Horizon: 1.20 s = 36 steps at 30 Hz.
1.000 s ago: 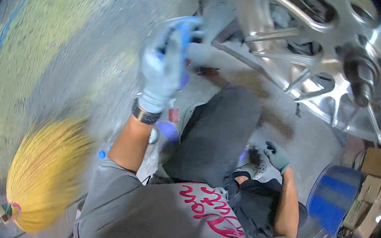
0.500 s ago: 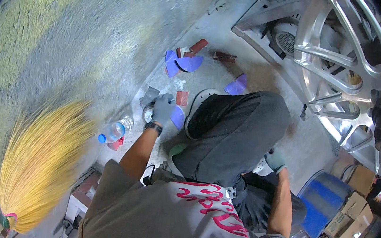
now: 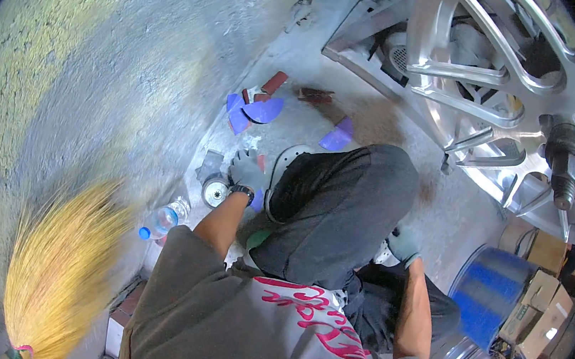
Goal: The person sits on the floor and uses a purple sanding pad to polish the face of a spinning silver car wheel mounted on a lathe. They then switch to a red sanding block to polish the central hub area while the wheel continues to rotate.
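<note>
My left hand (image 3: 247,169), in a grey glove, is low over the floor with its fingers stretched out and nothing visibly held. Under and beside it lie a small red-brown piece (image 3: 261,162) and a purple piece (image 3: 257,200), both partly covered. Just left of the wrist is a round silver thing (image 3: 215,192) with a dark star-shaped centre. A dark grey sheet (image 3: 211,161) lies behind it. My right hand (image 3: 405,244), also gloved, is beside my bent leg near a white shoe (image 3: 386,255); its fingers are mostly hidden.
Purple fan-shaped sheets (image 3: 263,110) and red-brown strips (image 3: 275,82) lie further off. A water bottle (image 3: 165,218) and a yellow straw broom (image 3: 64,274) are at left. A large spoked metal wheel (image 3: 472,77) stands at right, above a blue drum (image 3: 493,287) and cardboard box (image 3: 536,314).
My left hand has come off the round silver thing and shifted right, over the red-brown piece. The view has swung slightly. My right hand stays beside my leg.
</note>
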Available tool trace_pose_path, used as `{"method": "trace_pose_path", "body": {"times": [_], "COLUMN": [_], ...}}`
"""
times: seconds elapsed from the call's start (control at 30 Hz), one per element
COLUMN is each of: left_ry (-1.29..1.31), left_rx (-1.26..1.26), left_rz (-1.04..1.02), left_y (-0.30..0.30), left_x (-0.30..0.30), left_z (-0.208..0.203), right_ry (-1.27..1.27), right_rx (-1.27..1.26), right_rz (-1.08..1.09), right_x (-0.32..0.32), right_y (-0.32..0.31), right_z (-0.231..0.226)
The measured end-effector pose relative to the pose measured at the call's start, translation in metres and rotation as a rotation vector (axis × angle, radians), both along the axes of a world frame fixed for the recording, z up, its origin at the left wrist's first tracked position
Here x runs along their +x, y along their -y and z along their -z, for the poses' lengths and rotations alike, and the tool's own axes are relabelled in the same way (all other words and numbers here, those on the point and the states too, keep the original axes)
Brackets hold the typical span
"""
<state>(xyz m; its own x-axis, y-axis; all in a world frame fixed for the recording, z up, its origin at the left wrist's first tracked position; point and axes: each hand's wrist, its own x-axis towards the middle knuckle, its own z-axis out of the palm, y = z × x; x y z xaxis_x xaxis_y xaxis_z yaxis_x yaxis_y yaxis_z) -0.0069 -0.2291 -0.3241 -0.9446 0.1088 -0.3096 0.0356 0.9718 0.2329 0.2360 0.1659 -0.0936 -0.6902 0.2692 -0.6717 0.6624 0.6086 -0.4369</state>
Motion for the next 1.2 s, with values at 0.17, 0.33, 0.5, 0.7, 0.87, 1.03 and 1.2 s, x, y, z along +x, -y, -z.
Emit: {"method": "trace_pose_path", "body": {"times": [0.17, 0.33, 0.5, 0.7, 0.87, 1.03, 1.2], "left_ry": [0.271, 0.309, 0.263, 0.032, 0.064, -0.167, -0.484], "left_rx": [0.188, 1.005, 1.593, 1.696, 1.618, 1.407, 0.994], "left_rz": [-0.017, -0.381, -0.328, 0.073, 0.515, 0.588, 1.275], "left_y": [0.029, 0.025, -0.014, -0.087, -0.145, -0.203, -0.239], "left_x": [-0.011, -0.027, -0.037, 0.002, 0.057, 0.085, 0.104], "left_z": [0.001, -0.066, -0.241, -0.39, -0.449, -0.461, -0.483], "right_ry": [-0.036, -0.38, -0.708, -0.949, -1.057, -1.162, -1.201], "right_rx": [-0.055, -0.05, -0.154, -0.299, -0.362, -0.348, -0.262], "right_rz": [0.061, 0.112, 0.254, 0.161, 0.182, 0.45, 0.495], "right_x": [0.017, -0.006, -0.044, -0.053, -0.043, -0.009, 0.038], "right_y": [-0.011, -0.02, 0.002, 0.043, 0.06, 0.039, 0.016], "right_z": [0.012, -0.031, -0.11, -0.188, -0.227, -0.232, -0.235]}}
